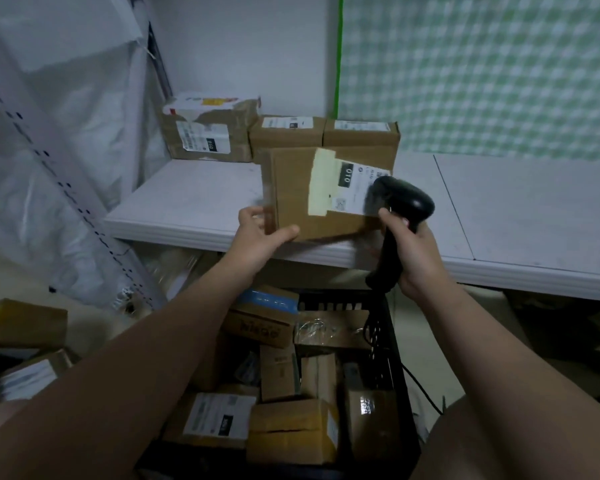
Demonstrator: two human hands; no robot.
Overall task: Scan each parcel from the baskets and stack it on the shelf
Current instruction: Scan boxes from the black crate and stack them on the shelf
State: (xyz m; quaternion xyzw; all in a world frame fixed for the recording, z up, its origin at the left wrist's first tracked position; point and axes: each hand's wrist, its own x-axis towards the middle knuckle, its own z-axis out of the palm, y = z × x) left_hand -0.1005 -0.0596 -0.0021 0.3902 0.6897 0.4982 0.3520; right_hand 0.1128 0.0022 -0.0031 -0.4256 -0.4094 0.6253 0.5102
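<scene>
white shelf [194, 202] carries three boxes [210, 133] at back. left hand [262, 233] pinches a parcel [312, 192] by its corner above the edge; right hand [418, 258] clenches the scanner [400, 209] at its label. that thin grip could let it tip into the basket [392, 341].

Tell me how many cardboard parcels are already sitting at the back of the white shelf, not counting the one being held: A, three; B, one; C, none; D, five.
A: three boxes sit side by side at the back of the shelf, a torn-topped parcel, a middle parcel and a right parcel, behind the held parcel gripped by the left hand.
</scene>
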